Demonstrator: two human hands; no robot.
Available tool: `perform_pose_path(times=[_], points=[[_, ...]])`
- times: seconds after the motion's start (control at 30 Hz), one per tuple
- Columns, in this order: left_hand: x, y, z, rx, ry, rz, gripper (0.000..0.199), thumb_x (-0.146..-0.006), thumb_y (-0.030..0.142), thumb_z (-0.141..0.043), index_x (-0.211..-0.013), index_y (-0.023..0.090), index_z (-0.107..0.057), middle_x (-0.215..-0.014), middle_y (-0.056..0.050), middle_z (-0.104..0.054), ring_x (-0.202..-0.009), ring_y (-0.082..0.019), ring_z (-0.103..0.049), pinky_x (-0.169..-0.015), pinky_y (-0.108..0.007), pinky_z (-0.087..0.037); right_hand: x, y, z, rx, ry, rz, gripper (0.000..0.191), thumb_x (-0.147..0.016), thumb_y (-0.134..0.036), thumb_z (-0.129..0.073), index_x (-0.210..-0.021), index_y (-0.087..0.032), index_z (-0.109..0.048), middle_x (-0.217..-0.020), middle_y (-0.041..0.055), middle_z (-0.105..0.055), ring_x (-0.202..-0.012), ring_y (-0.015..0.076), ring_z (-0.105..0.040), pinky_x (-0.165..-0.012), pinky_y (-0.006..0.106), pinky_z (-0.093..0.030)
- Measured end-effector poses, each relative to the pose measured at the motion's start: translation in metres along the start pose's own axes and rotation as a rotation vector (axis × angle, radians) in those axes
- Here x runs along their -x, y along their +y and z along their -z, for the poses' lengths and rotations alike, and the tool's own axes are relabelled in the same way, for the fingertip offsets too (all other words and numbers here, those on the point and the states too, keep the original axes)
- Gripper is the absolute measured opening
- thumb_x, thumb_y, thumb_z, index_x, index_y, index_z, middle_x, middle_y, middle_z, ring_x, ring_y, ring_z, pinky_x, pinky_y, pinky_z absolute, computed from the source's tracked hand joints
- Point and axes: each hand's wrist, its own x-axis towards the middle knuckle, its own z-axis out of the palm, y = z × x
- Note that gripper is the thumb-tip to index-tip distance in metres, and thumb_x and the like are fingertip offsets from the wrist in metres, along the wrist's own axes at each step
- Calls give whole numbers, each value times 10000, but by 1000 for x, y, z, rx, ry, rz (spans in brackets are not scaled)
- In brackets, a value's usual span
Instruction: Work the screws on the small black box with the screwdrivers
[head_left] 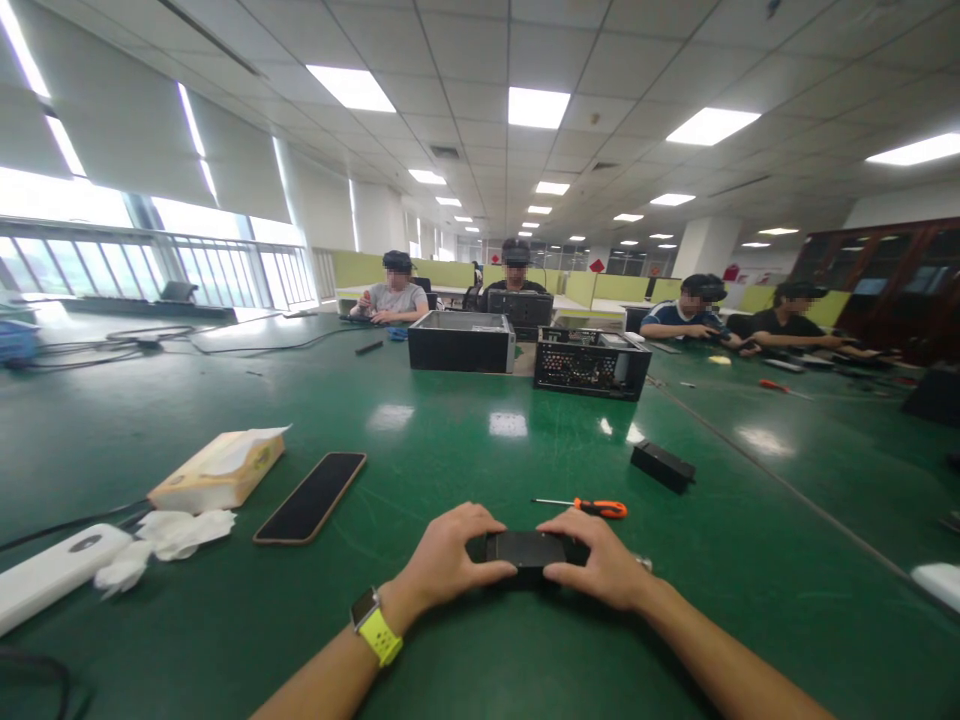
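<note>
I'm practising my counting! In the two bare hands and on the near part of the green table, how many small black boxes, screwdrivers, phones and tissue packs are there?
Small black boxes: 2
Screwdrivers: 1
Phones: 1
Tissue packs: 1
Total: 5

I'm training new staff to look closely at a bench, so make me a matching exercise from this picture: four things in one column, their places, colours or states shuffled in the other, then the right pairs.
Things
1. Nearer black box
2. Screwdriver
3. Phone
4. Wristwatch

Places, colours or states
A. Screen up, beside the tissue pack
B. Bright yellow-green strap
C. Held between the left hand and the right hand
D. Orange and black handle

Right pairs: 1-C, 2-D, 3-A, 4-B
</note>
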Motion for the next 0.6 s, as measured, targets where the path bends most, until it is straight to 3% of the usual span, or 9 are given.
perform_pose_path(times=[0.27, 0.43, 0.6], points=[[0, 0, 0, -97, 7, -54, 394, -771, 506, -756, -992, 180, -746, -906, -69, -759, -811, -242, -684, -733, -330, -525, 0, -2, -2, 20, 40, 85, 392, -793, -360, -729, -1132, -170, -679, -1035, 99, -708, -946, 249, -623, -873, 393, -476], [-1, -1, 1, -104, 7, -77, 504, -676, 576, -803, -985, 184, -737, -904, -68, -756, -811, -243, -691, -723, -310, -521, -1, -1, -3, 23, 38, 92, 388, -793, -352, -735, -1128, -172, -661, -1075, 102, -698, -983, 252, -614, -903, 398, -459], [-1, -1, -1, -66, 18, -47, 424, -708, 502, -799, -965, 172, -730, -900, -64, -741, -808, -230, -678, -727, -306, -523, -1, 2, -2, 16, 1, 107, 354, -833, -380, -696, -1118, -173, -654, -1060, 99, -694, -965, 244, -612, -878, 387, -465]])
